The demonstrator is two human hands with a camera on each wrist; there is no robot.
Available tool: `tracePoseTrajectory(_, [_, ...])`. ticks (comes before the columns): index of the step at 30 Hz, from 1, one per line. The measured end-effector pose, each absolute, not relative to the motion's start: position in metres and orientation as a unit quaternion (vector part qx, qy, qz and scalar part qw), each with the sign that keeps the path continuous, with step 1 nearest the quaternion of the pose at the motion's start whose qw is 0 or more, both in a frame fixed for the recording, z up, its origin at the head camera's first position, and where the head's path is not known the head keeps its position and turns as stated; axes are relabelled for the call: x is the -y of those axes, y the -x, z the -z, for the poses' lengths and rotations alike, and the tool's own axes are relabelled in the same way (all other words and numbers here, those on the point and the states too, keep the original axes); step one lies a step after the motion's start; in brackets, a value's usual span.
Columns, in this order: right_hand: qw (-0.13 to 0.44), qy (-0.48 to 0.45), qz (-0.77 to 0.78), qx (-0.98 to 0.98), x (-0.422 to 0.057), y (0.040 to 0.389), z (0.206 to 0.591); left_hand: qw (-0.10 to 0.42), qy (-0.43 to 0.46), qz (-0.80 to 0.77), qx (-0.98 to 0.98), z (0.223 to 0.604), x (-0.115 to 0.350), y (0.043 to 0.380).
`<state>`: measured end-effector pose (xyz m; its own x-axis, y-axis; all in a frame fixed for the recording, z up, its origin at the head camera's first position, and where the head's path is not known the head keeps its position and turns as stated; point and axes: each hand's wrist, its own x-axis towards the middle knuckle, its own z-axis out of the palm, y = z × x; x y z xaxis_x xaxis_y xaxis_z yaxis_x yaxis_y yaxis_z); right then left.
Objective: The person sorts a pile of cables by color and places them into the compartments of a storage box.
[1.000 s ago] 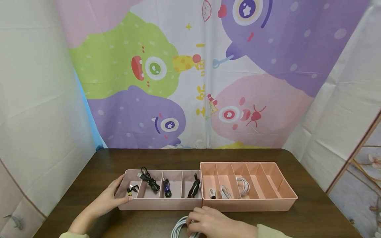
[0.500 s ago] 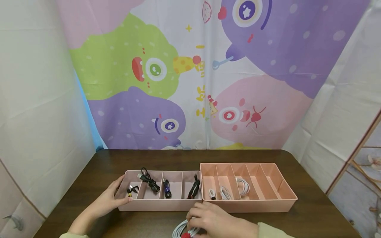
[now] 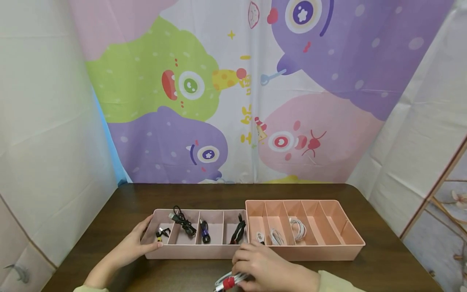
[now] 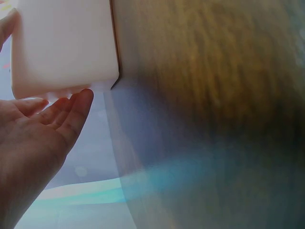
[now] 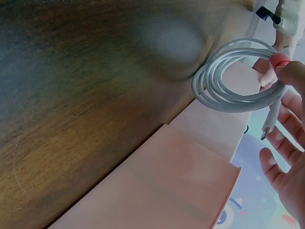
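Note:
My right hand (image 3: 264, 263) pinches a coiled white charging cable (image 5: 228, 83) by its red tie (image 5: 279, 60), with thumb and finger. The coil is raised in front of the two boxes, and one plug (image 5: 267, 130) hangs down by the fingers. At the left end of the pale pink divided box (image 3: 197, 252), my left hand (image 3: 127, 247) grips the corner, thumb at the front and fingers along the end wall. In the left wrist view, the fingertips (image 4: 85, 98) touch that box. Black cables (image 3: 185, 225) lie in its compartments.
A peach divided box (image 3: 306, 253) adjoins the pink one on the right. Three white cable bundles, such as the coil (image 3: 299, 229), lie in separate compartments there. Both boxes stand on a dark wooden table (image 3: 182, 194), with a cartoon-print curtain (image 3: 233, 154) behind.
My right hand has lifted the white cable and turned it, so its red tie and plug show and the coil is edge-on in the head view. My left hand stays on the box.

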<state>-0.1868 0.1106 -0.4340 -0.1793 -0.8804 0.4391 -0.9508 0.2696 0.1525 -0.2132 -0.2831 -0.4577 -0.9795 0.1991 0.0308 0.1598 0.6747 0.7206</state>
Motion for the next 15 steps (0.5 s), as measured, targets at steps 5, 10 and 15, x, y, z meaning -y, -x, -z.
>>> tracePoseTrajectory(5, [0.226, -0.597, -0.077, 0.766, -0.111, 0.188, 0.431, 0.029, -0.097, -0.390, -0.915, 0.458, 0.283, 0.213])
tracePoseTrajectory(10, [0.231, -0.592, -0.077, 0.768, -0.113, 0.189, 0.426, 0.032, -0.097, -0.386, -0.917, 0.458, 0.283, 0.213])
tracePoseTrajectory(15, [0.238, -0.583, -0.073, 0.773, -0.115, 0.189, 0.420, 0.031, -0.096, -0.384, -0.918, 0.457, 0.283, 0.213])
